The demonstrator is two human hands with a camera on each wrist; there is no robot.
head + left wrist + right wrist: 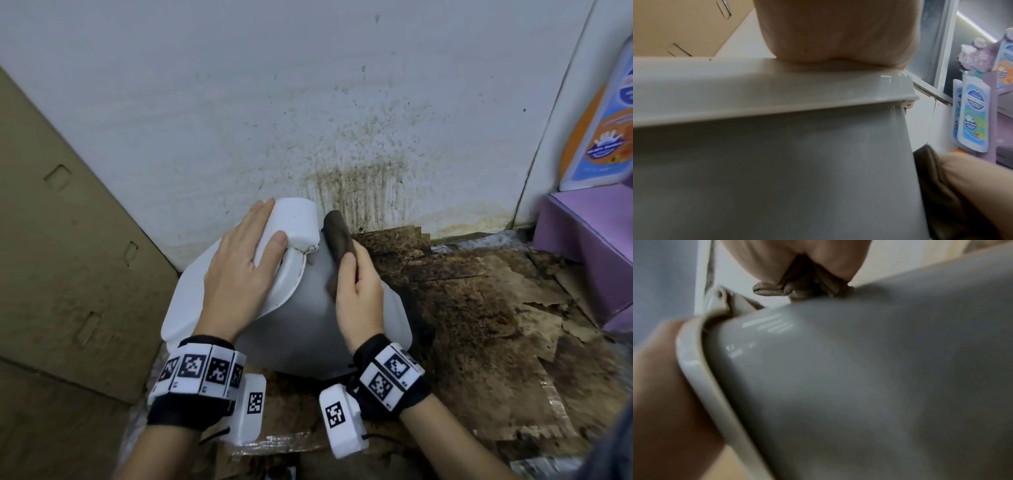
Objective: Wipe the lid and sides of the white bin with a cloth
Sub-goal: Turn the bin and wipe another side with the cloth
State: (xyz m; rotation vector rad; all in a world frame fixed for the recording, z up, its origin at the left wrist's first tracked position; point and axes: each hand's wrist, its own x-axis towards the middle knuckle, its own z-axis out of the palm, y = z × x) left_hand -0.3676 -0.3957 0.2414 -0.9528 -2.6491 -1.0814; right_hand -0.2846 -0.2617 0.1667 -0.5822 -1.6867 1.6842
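Note:
The white bin (pixel 294 318) leans tilted on the floor by the wall, its lid (pixel 191 291) facing left. My left hand (pixel 239 260) lies flat on the lid with straight fingers reaching the white back block (pixel 298 219). My right hand (pixel 356 291) grips a dark brown cloth (pixel 337 236) and presses it against the bin's grey side. The left wrist view shows the lid rim (pixel 777 100) over the bin side (pixel 766 178), with the cloth (pixel 935 183) at right. In the right wrist view the cloth (pixel 803 285) bunches under my palm on the bin wall (pixel 859 378).
A stained white wall (pixel 308 120) stands right behind the bin. A cardboard box (pixel 61 257) closes off the left. Dirty, torn cardboard sheets (pixel 479 325) cover the floor to the right. A purple stand (pixel 582 233) with blue refill pouches (pixel 609 120) sits at far right.

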